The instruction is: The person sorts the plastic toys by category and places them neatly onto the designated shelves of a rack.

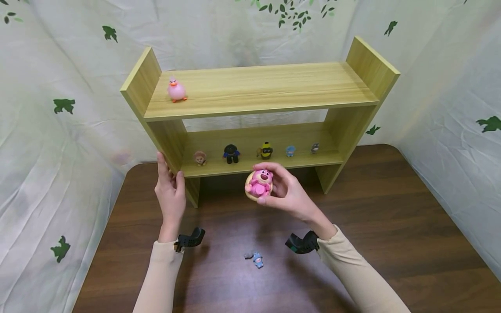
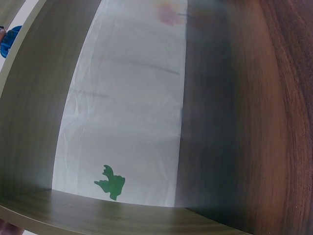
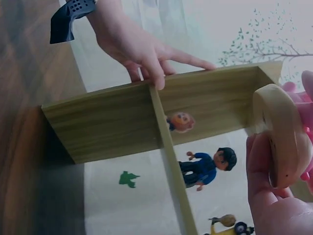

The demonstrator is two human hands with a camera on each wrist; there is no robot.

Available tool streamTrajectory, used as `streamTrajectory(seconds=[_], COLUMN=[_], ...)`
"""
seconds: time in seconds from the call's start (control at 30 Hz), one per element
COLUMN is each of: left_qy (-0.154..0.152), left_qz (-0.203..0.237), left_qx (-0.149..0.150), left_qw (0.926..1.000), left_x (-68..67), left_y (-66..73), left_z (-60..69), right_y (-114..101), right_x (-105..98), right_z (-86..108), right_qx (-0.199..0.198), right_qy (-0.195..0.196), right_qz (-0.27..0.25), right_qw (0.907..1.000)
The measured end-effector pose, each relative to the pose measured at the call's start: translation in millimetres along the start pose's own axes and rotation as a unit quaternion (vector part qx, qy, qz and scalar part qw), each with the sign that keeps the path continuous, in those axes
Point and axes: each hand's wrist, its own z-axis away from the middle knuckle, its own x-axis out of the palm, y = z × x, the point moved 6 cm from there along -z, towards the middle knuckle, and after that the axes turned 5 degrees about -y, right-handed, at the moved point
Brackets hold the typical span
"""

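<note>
- Right hand (image 1: 291, 195): pinching pink bear figure (image 1: 259, 184), thumb near side, fingers far side.
- Bear: at the hand's left end, in front of shelf unit (image 1: 258, 91), facing near side.
- Left hand (image 1: 171, 195): wide, thumb apart from index, resting on the unit's left panel.
- Small blue figure (image 1: 258, 260): on table (image 1: 399, 234), near side, clear of both hands.
</note>
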Motion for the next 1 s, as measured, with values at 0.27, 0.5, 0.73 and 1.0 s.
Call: streamTrajectory(seconds=[0.27, 0.5, 0.73, 1.0], left_qy=[0.004, 0.001, 0.006, 0.009], left_qz=[0.001, 0.001, 0.0, 0.002], left_qx=[0.006, 0.006, 0.011, 0.014], left_qw=[1.0, 1.0, 0.9999, 0.9999], left_x=[0.1, 0.4, 0.7, 0.6], left_y=[0.5, 1.1, 1.2, 0.2], left_z=[0.1, -0.4, 0.1, 0.0], right_y=[-16.8, -35.1, -52.8, -74.2], right_x=[-3.3, -8.3, -10.6, -12.7], right_z=[-9.8, -20.1, -32.4, -51.3], right_qx=[-0.022, -0.041, -0.061, -0.104], right_qy=[-0.003, 0.0, -0.003, -0.007], right_qz=[0.03, 0.091, 0.139, 0.193], right_qw=[0.9993, 0.995, 0.9885, 0.9756])
